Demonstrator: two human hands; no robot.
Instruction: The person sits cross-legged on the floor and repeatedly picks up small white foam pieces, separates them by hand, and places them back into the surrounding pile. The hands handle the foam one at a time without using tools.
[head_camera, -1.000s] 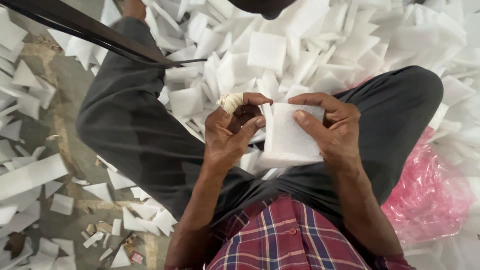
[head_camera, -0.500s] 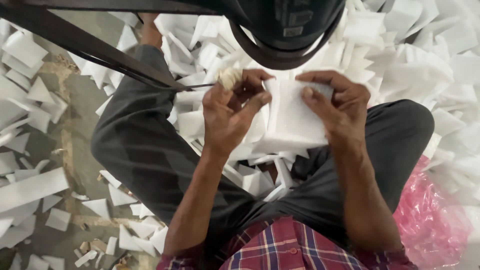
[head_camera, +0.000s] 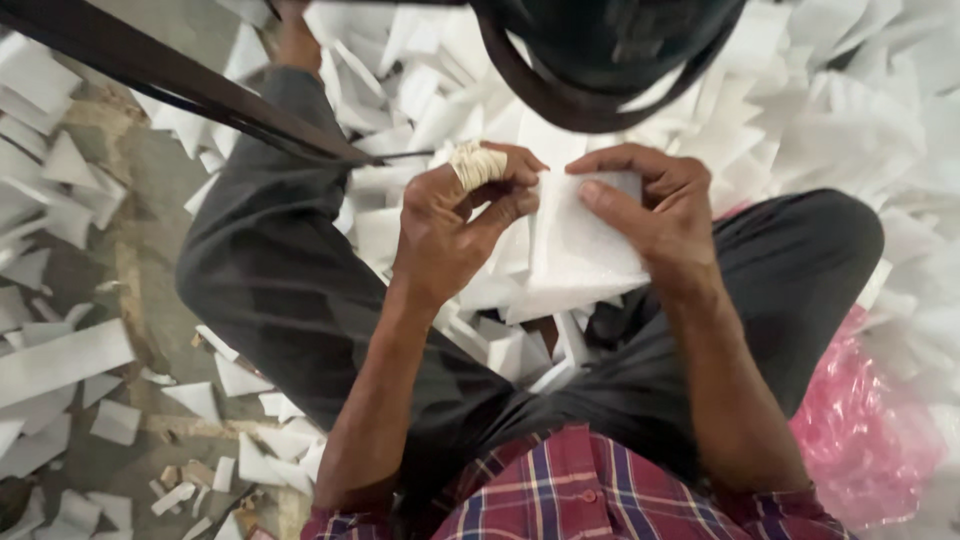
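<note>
Across the upper and right parts of the frame spreads a heap of white foam offcuts (head_camera: 830, 110), spilling down to the concrete floor (head_camera: 120, 270) at the left, where loose strips lie scattered. Over the lap sit dark trousers (head_camera: 290, 290), knees apart so that scraps collect between them, and a pink plastic bag (head_camera: 860, 440) bulges at the lower right, just beside the right thigh. Above hangs a dark rounded object (head_camera: 610, 50) with a black strap (head_camera: 170, 85) running to the upper left. At the centre a white foam sheet (head_camera: 580, 250) is held up off the lap, it seems so both sides can be worked. The right hand (head_camera: 650, 210) pinches its upper edge, thumb on the face, steadying it. The left hand (head_camera: 455, 225), one finger wrapped in pale tape (head_camera: 476, 163), probably for protection, nips the sheet's left edge with curled fingers.
</note>
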